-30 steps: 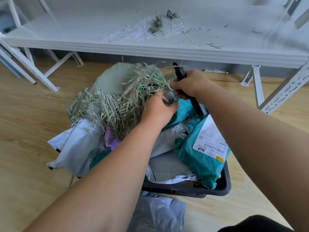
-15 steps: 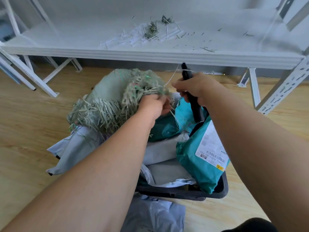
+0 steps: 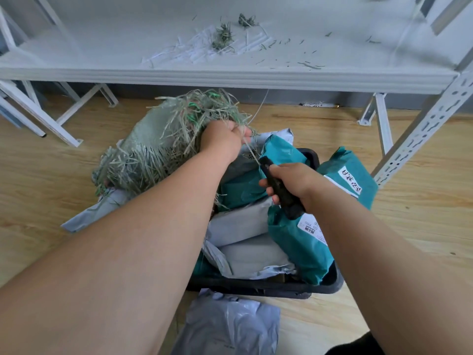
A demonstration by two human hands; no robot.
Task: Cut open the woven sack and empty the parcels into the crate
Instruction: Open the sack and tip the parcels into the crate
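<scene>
woven sack pale green, frayed into stiff strips, slumped over far-left rim of dark plastic crate. left hand fisted round frayed strands. right hand wrapped round black cutter. crinkled teal parcels and smooth grey parcels heaped in crate. grey mailer on wood floor. white shelf behind, littered with shreds.

Parcel sorting room, white slotted-steel shelving, wood-look floor, courier mailers heaped in black crate

Woven sack: 1; crate: 1; cutter: 1; teal parcels: at least 3; grey parcels: at least 4; hands: 2
</scene>
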